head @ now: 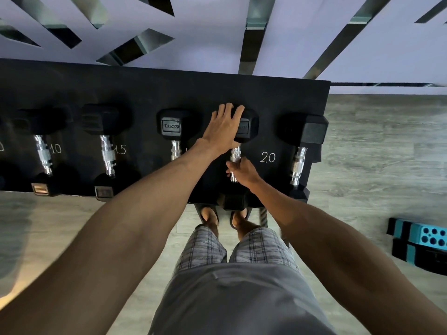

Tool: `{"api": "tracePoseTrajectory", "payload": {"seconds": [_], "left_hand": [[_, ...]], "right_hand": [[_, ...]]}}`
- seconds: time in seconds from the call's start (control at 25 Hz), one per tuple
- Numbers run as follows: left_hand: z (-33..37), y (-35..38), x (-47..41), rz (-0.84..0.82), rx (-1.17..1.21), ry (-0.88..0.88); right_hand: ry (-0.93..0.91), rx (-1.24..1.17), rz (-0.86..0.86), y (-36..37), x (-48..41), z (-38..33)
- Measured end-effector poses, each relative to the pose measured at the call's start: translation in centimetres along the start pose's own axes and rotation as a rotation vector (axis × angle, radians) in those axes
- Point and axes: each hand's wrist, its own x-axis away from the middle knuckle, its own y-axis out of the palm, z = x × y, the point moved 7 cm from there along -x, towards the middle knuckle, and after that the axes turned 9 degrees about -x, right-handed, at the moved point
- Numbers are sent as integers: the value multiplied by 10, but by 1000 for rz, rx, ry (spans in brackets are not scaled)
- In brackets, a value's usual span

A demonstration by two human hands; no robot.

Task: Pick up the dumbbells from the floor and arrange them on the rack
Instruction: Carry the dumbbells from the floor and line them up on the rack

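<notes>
With the right hand [242,171] gripping the dumbbell [242,131] handle and the left hand [225,128] lying flat on its far head, the person is best sliding it squarely beside the chalked 20 [268,157].

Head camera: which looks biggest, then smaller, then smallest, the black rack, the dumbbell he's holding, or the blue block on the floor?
1. Black rack, by far.
2. Dumbbell in both hands.
3. Blue block, which looks similar and is cut off by the frame edge, so that order is unsure.
</notes>
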Motion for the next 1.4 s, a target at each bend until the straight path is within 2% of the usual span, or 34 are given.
{"api": "tracePoseTrajectory", "payload": {"seconds": [0.12, 0.24, 0.32, 0.4, 0.52, 0.6, 0.68, 0.76, 0.88, 1.0, 1.24, 1.4], "left_hand": [[14, -14, 8, 56, -88, 57], [53, -46, 19, 324, -175, 203], [84, -55, 19, 378, -47, 262], [106, -39, 9, 204, 229, 160], [132, 7, -5, -71, 598, -148], [147, 37, -10, -234, 836, -367], [159, 63, -18, -347, 1088, -566], [166, 81, -25, -375, 1330, -716], [181, 93, -31, -453, 1608, -797], [186, 93, -35, -472, 1696, -804], [182, 103, -39, -408, 1623, -858], [173, 94, -46, -391, 1590, -832]], "right_hand": [[-15, 85, 14, -10, 13, -9], [-101, 175, 93, -41, 34, -16], [-117, 175, 163, -70, 45, -8], [-98, 206, 257, -101, 56, 4], [-73, 290, 482, -149, 79, 20], [-70, 242, 576, -172, 84, 37], [-54, 153, 551, -179, 76, 54], [-40, 40, 464, -177, 60, 66], [-5, -98, 349, -171, 41, 72], [-16, -122, 355, -170, 35, 71], [-19, -142, 400, -171, 35, 71], [-48, -156, 384, -170, 34, 55]]}}
